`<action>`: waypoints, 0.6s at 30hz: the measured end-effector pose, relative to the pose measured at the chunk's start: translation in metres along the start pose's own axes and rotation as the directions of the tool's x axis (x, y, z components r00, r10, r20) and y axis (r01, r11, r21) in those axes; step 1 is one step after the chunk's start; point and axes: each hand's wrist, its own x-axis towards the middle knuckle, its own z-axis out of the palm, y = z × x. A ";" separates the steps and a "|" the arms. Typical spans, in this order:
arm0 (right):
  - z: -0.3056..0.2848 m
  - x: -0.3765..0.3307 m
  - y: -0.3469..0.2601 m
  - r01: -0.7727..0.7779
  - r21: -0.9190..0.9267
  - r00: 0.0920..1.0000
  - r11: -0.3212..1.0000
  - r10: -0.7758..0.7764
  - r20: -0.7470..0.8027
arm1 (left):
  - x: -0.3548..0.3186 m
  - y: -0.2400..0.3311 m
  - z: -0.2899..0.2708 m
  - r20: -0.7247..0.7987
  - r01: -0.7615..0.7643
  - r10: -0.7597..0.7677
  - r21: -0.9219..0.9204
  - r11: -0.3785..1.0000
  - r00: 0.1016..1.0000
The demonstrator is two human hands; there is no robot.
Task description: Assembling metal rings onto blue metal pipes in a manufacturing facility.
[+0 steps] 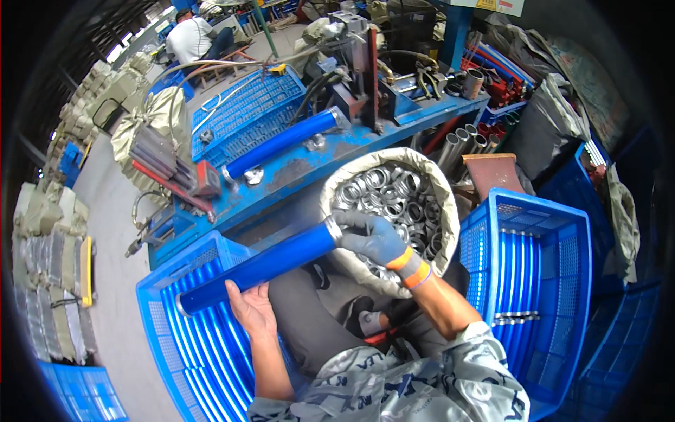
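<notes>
A long blue tube slants across my lap, its left end over a blue crate of similar tubes. My bare left hand holds it from below near the middle, thumb up along its side. At the tube's right end, my right hand, in a grey-blue glove with an orange cuff, closes its fingers on a silver metal ring. Whether that ring is fully seated on the tube I cannot tell. Right under the glove stands an open white sack filled with loose metal rings.
Blue crates of tubes stand on my left and right. Ahead is a blue workbench with another blue tube, a clamping fixture and a blue basket. A person sits at the far left.
</notes>
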 end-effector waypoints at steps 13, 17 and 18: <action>0.010 0.375 0.036 0.016 -0.984 0.843 -0.180 -0.526 0.110 | 0.077 0.018 -0.048 -0.167 0.071 -0.100 -0.170 0.983 0.981; -0.114 0.422 0.047 -0.348 -0.890 0.647 -0.293 -0.763 -0.002 | 0.115 -0.067 0.006 -0.084 0.267 -0.287 -0.190 0.945 0.954; -0.107 0.425 0.039 -0.340 -0.895 0.652 -0.289 -0.758 -0.004 | 0.120 -0.079 0.010 -0.116 0.283 -0.303 -0.161 0.945 0.946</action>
